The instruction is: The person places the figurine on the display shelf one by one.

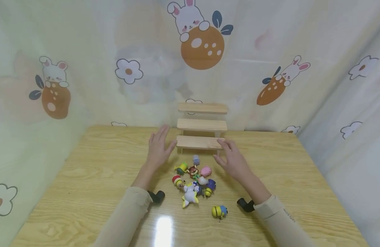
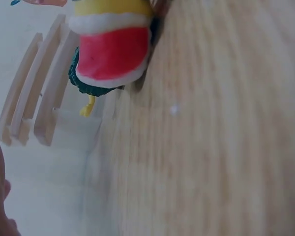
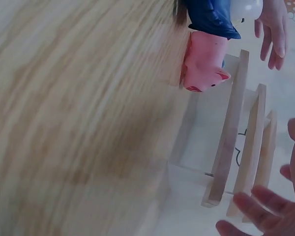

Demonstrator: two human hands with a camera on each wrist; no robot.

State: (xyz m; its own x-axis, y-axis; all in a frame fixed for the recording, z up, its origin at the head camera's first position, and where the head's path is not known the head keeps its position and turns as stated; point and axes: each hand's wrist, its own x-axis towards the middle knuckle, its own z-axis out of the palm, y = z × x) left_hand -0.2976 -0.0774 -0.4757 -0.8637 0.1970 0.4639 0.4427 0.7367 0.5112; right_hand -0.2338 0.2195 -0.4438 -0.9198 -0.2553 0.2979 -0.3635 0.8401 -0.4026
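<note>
In the head view a three-step wooden display stand stands at the back of the table. My left hand, fingers extended, is beside its left end. My right hand has its fingers spread by the right end of the lowest step; whether it touches the wood I cannot tell. Neither hand holds anything. Between my forearms lies a cluster of small toy figures: a pink pig, a red-and-yellow figure, a white one with yellow tips and several others. One yellow-and-blue figure lies apart, nearer me.
The wooden table ends at a patterned curtain behind the stand. Black curved pieces show at both wrists. A bright reflection lies on the tabletop near the front.
</note>
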